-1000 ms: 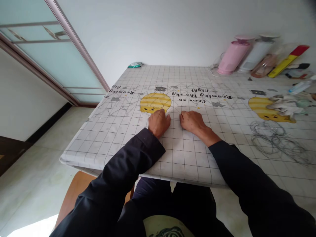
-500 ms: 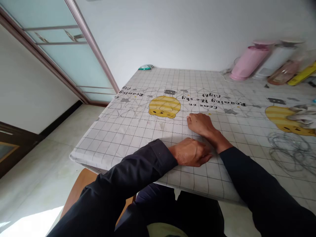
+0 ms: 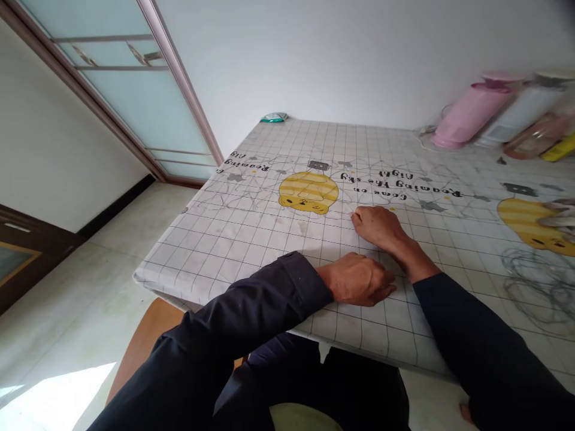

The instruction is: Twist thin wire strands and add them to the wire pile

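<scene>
My left hand [image 3: 363, 279] rests on the checked tablecloth [image 3: 233, 239] near the front edge of the table, its fingers curled in and its back turned up. Just beyond it my right hand [image 3: 376, 227] lies closed in a fist, beside a printed yellow striped bear [image 3: 309, 191]. The two hands are close together but apart. What either hand holds, if anything, is hidden by the curled fingers. To the right of my right forearm lies a loose tangle of thin, clear-grey strand [image 3: 536, 287]. Fine grey curving lines cross the cloth beyond my hands.
At the back right stand a pink cylindrical container [image 3: 474, 114], a whitish one [image 3: 521, 111] and a yellow object [image 3: 559, 148]. A small green-and-white packet [image 3: 274, 117] sits at the far left corner. An orange-brown chair [image 3: 144, 341] is by the table's left front.
The whole view has shifted a little, so the table and hands appear slightly further right. My hands keep the same closed pose and place on the cloth.
</scene>
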Tool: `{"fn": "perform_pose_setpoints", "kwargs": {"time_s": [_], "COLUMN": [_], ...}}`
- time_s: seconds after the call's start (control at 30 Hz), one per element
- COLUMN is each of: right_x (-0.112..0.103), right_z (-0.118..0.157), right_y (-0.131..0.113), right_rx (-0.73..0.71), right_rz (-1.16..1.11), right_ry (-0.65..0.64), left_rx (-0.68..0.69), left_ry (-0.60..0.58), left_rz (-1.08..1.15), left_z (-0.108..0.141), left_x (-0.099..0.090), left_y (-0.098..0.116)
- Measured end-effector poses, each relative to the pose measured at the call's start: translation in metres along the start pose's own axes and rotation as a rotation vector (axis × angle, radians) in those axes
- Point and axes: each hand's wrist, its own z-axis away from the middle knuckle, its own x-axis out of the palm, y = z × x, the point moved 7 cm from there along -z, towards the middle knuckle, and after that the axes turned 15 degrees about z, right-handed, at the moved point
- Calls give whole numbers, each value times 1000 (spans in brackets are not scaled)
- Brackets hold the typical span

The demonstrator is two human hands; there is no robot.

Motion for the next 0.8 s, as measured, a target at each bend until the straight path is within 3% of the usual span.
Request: {"fn": "perform_pose_setpoints", "kwargs": {"time_s": [0.3, 0.43, 0.57, 0.7, 0.8], "right_x": [1, -9, -33, -42, -31], "right_z": [0, 10, 46, 102, 149], "right_y": [4, 13, 19, 29, 68], "right_rx": [30, 96, 114, 87, 112], "right_rz": [-82, -141, -194, -196, -158], "right_ry": [9, 34, 107, 120, 88], "left_rx": [-31, 21, 47, 38, 2], "left_ry": [-10, 9, 64, 80, 93], "left_rz": [30, 49, 89, 129, 154], "left_z": [2, 4, 7, 7, 7], "left_x": [-5, -7, -10, -13, -16], "left_y": [-2, -2, -5, -11, -12]}}
